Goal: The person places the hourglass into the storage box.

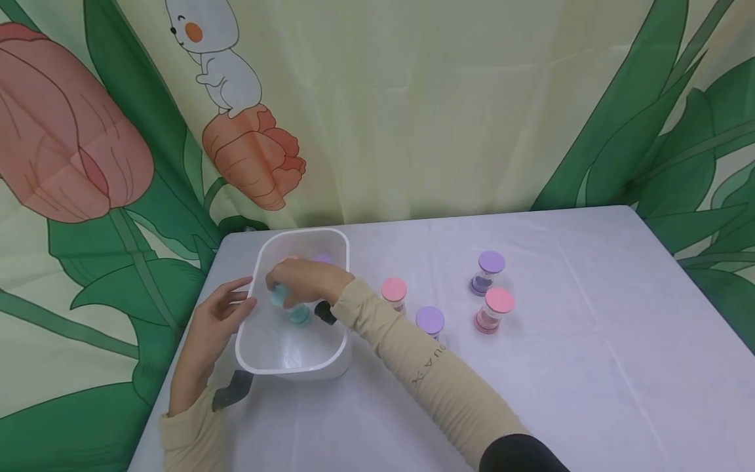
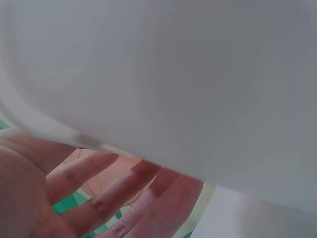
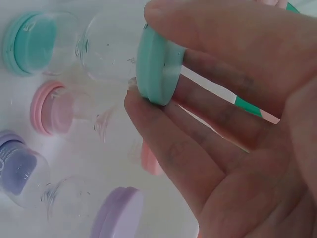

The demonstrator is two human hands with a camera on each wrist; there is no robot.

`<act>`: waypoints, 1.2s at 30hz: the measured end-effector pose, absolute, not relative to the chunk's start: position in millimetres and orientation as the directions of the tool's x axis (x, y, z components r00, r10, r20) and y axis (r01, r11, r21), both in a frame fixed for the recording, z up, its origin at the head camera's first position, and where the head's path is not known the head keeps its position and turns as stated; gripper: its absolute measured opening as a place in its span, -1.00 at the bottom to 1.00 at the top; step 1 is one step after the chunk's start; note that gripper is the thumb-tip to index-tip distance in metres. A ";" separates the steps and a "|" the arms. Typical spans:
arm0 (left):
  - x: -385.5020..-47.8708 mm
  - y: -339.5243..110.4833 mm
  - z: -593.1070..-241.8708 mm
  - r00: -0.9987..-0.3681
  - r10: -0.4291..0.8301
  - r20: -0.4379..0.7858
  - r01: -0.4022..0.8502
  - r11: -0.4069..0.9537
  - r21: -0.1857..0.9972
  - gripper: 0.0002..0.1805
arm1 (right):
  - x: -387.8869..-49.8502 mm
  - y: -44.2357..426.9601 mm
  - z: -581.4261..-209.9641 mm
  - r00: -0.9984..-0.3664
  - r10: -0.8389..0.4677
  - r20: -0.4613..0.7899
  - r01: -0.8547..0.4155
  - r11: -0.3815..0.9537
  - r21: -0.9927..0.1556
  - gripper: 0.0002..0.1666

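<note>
My right hand [image 1: 309,278] reaches into a white plastic bin [image 1: 283,372] and pinches one end cap of a teal-capped hourglass [image 3: 158,64] between thumb and fingers. The hourglass lies along the bin floor, its other teal cap [image 3: 34,42] away from the hand. Beside it in the right wrist view lie a pink-capped hourglass [image 3: 52,109] and a purple-capped hourglass [image 3: 116,213]. At the bin's left side my left hand [image 1: 215,321] touches the rim with loosely extended fingers [image 2: 119,193]. The bin wall hides those fingertips in the left wrist view.
Right of the bin, two pink-capped hourglasses [image 1: 393,289] [image 1: 499,301] and two purple-capped hourglasses [image 1: 430,320] [image 1: 491,262] stand on the white-covered table [image 1: 590,393]. My right forearm crosses in front of the nearer ones. A printed curtain [image 1: 442,118] hangs behind the table.
</note>
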State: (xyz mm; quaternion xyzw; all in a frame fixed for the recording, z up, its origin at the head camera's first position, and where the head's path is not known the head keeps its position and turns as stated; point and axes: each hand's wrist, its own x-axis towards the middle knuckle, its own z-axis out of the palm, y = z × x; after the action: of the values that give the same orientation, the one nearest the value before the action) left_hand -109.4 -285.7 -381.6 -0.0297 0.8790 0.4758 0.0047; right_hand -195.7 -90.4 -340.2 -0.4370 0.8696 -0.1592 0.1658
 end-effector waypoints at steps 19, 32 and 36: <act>-108.2 -283.8 -379.6 -0.998 -0.048 -0.041 -0.060 0.538 0.841 -0.34 | -192.8 -85.1 -337.7 -0.583 -0.803 -0.124 -0.696 0.573 -0.433 -0.48; -107.7 -284.3 -378.9 -0.998 -0.041 -0.041 -0.057 0.544 0.837 -0.36 | -193.2 -75.1 -325.8 -0.569 -0.819 -0.078 -0.705 0.535 -0.465 -0.52; -106.9 -283.7 -378.1 -0.998 -0.041 -0.038 -0.054 0.543 0.838 -0.36 | -191.0 -70.7 -320.0 -0.569 -0.819 -0.073 -0.705 0.532 -0.469 -0.52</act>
State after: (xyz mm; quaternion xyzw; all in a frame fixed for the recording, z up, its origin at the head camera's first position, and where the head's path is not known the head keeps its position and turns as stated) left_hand -106.9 -283.7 -378.1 -0.0270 0.8783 0.4773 0.0067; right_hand -191.0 -70.7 -320.0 -0.4415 0.8632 -0.1982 0.1438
